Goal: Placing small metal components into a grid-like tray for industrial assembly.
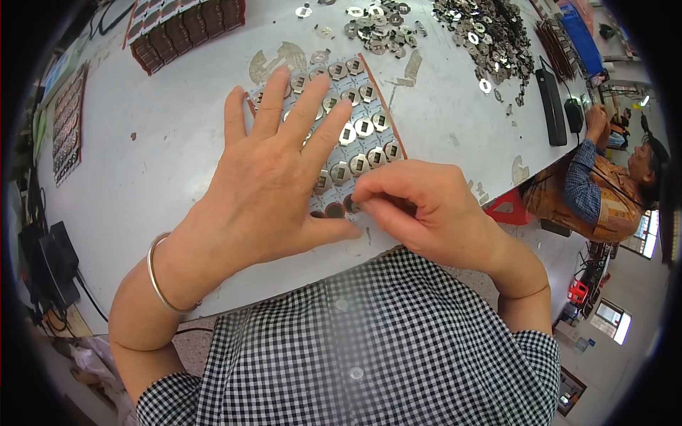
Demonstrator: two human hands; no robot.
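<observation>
A panel of joined circuit boards point(384, 106) with a reddish-brown edge lies on the table in front of me. Rows of round silver metal clips point(364, 128) sit on it, while the dark round spots point(334, 210) in the nearest row are bare. My left hand point(263, 174) rests over the panel's left part, fingers spread, hiding many of its clips. At the near edge, my right hand point(433, 206) has thumb and forefinger pinched together over the nearest row. Whatever lies between those fingertips is hidden.
Loose metal clips lie in a large heap point(490, 42) and a smaller heap point(380, 32) at the back. A stack of panels point(188, 35) stands far left; another panel point(69, 128) lies left. Black adapters point(57, 263) sit left. A person point(597, 177) works at right.
</observation>
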